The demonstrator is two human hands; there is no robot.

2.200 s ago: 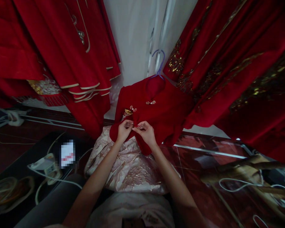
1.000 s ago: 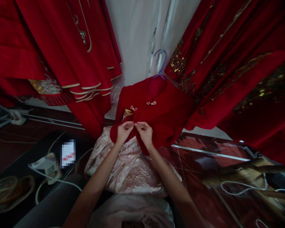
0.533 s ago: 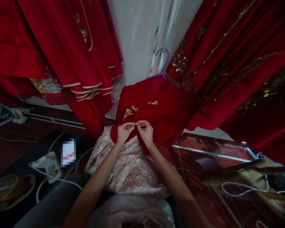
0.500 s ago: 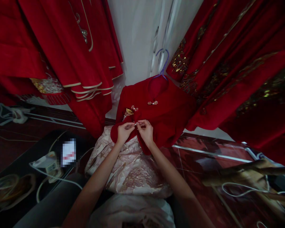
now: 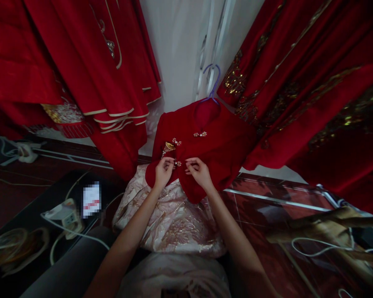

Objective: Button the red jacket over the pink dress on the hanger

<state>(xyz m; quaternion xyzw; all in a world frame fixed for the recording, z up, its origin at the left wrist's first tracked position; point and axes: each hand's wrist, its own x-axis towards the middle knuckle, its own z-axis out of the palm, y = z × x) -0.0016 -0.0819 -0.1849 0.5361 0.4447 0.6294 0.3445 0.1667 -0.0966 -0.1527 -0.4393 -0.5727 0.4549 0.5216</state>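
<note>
A red jacket (image 5: 180, 124) hangs on a purple hanger (image 5: 215, 80), its lower front over a pale pink brocade cloth with shiny thread (image 5: 186, 231). Pearl-like clasps decorate its front, with a gold fan-shaped tassel ornament (image 5: 169, 147) on the left. My left hand (image 5: 164, 171) is at the lowest clasp (image 5: 178, 164), thumb and forefinger closed on its left end. Just right of that clasp is my right hand (image 5: 199, 171), over the jacket and apart from the clasp. Its fingers are loosely bent with thumb and forefinger slightly apart; I see nothing between them.
Red garments with pale piping (image 5: 121, 82) hang on the left, and red ones with gold sequins (image 5: 286, 91) on the right. A power strip (image 5: 71, 219) with white cables lies on a dark surface at left. Metal rack bars (image 5: 276, 200) run low along the floor.
My right hand has moved right, off the lowest clasp, and its fingers have parted. The clasp now shows more fully. My left hand stays nearly in place.
</note>
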